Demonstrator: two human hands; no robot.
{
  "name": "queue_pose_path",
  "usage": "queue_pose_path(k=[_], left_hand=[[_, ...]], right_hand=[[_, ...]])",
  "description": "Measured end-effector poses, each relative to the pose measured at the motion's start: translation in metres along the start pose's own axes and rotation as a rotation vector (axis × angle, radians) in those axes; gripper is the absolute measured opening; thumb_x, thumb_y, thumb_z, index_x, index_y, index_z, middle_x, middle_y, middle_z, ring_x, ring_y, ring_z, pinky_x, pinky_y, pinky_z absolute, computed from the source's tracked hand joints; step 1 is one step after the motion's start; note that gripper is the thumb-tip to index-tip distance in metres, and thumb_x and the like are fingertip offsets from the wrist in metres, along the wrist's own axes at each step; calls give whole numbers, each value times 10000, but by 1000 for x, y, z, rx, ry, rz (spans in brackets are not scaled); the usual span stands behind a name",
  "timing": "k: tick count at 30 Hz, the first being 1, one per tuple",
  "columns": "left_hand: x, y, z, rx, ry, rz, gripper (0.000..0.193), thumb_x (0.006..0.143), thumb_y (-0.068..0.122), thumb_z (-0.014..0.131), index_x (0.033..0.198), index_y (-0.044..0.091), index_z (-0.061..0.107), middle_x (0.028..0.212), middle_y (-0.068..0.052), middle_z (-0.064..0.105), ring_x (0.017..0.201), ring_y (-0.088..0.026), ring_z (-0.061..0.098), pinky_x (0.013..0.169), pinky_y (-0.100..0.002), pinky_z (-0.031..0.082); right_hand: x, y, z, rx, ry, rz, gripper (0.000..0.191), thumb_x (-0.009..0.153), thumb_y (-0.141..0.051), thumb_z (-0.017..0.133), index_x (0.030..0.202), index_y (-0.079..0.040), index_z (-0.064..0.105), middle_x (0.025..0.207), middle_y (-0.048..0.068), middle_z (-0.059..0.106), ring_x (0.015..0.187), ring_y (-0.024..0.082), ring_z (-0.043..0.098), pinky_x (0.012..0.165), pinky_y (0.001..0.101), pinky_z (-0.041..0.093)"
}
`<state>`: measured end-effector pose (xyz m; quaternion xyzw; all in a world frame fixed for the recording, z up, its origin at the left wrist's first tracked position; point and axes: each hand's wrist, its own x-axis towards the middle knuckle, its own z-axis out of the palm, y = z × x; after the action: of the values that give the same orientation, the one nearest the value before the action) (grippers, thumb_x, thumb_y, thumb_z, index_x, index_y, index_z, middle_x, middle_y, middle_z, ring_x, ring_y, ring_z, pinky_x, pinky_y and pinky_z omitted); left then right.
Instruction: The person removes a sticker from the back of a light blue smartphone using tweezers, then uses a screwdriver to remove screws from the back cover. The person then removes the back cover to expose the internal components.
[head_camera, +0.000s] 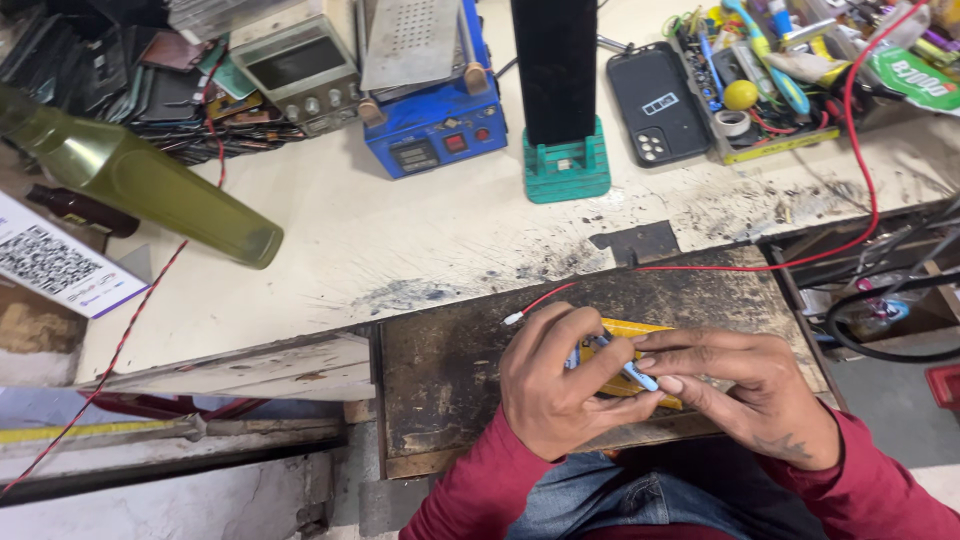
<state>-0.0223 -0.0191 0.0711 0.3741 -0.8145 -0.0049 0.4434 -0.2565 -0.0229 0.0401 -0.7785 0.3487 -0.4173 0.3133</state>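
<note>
We are gripping yellow flat part (628, 372) between both hands over dark worn board (450, 350). Left hand (553, 385) curling fingers closed around blue-tipped tool (622, 366), tip lying on part. Right hand (752, 388) pinching part's edge with narrowed fingers. We judge: keeping tool angle shallow and pressure light is helping. Red wire (700, 266) crossing board. Beyond, on scuffed pale bench (400, 240): blue heater unit (430, 120), teal stand (566, 165), black phone case (658, 103), cluttered tool tray (770, 70).

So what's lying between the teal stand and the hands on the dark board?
In the head view, bare scuffed tabletop, a dark patch and the red wire lie between the teal stand and the hands.
</note>
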Motion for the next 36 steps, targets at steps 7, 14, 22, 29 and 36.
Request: queue_pose_path(k=[7, 14, 22, 29, 36], left_hand=[[-2, -5, 10, -12, 54, 47, 438, 711, 374, 941, 979, 121, 704, 1089, -79, 568, 1046, -308, 627, 838, -424, 583], [-4, -14, 19, -9, 90, 92, 450, 733, 404, 938, 972, 132, 669, 1046, -71, 541, 998, -298, 612, 826, -433, 574], [-11, -21, 22, -36, 117, 113, 466, 735, 423, 931, 976, 126, 666, 1086, -86, 543, 1025, -318, 615, 834, -441, 581], [-16, -23, 27, -78, 130, 113, 462, 748, 407, 931, 984, 125, 652, 1116, -82, 504, 1054, -338, 610, 830, -452, 585], [-17, -25, 28, -71, 142, 109, 476, 718, 408, 938, 968, 139, 634, 1116, -77, 508, 1050, -337, 605, 818, -455, 583]], right_hand=[[8, 0, -9, 1, -65, -133, 251, 859, -70, 743, 1107, -81, 784, 1149, 123, 784, 1085, 271, 791, 884, 330, 641], [36, 0, -38, -338, -30, -58, 297, 845, -176, 746, 1130, -91, 757, 1188, 100, 755, 1053, 270, 756, 859, 352, 598], [69, 27, -80, -847, 165, 122, 271, 958, -322, 750, 1171, -154, 761, 1126, 87, 765, 921, 275, 731, 766, 383, 570], [90, 78, -135, -1278, 236, 171, 134, 1076, -312, 739, 1110, -205, 812, 996, 16, 738, 814, 227, 707, 728, 382, 548], [101, 103, -165, -1367, 137, 265, 242, 949, -402, 762, 1098, -219, 816, 1004, 54, 707, 828, 290, 701, 683, 428, 548]])
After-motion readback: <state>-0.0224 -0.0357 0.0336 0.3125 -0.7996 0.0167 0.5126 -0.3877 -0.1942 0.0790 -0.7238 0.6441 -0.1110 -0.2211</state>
